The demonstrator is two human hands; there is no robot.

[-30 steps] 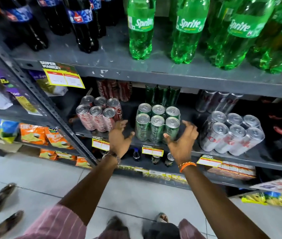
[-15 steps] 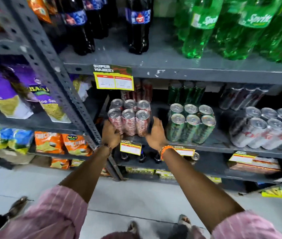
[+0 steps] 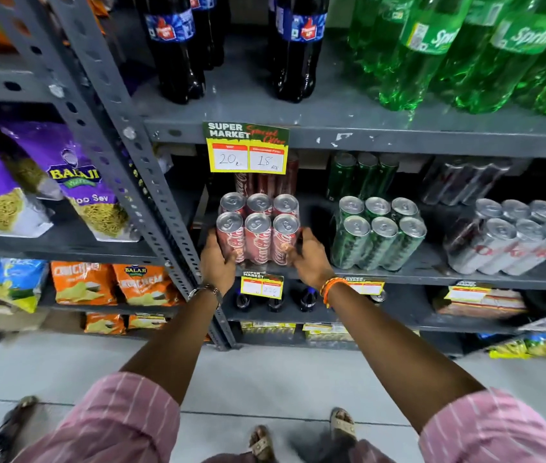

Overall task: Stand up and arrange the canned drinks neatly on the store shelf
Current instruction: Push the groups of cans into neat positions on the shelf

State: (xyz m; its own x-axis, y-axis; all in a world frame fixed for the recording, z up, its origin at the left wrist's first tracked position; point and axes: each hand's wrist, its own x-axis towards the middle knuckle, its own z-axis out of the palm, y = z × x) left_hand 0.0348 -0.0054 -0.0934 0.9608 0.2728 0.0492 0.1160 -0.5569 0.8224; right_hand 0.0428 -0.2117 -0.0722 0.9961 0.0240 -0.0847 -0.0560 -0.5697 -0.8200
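From my head camera I look down at a grey metal store shelf (image 3: 398,277) with a block of six tall red cola cans (image 3: 258,233) standing upright near its front edge, two rows of three, silver tops showing. My left hand (image 3: 220,262) presses flat against the left side of the block, thumb across the front of the nearest can, fingers hidden behind it. My right hand (image 3: 310,257) cups the right side the same way — palm against the outer can, fingers curved round it. Both hands squeeze the block between them; neither is closed into a fist. A metal watch (image 3: 206,290) sits on my left wrist and orange thread bands (image 3: 331,287) on my right.

More red cans (image 3: 266,182) stand further back on the same shelf, partly behind a yellow and green price tag (image 3: 246,147) hanging from the shelf above. Just to the right stands a block of six dark green cans (image 3: 377,233), and well to the right a block of silver cans (image 3: 512,237), both leaning in this wide view. Above are dark cola bottles with blue labels (image 3: 298,45) and green plastic soda bottles (image 3: 432,51). On the left rack — purple snack bags (image 3: 74,182) and orange chip bags (image 3: 114,284).
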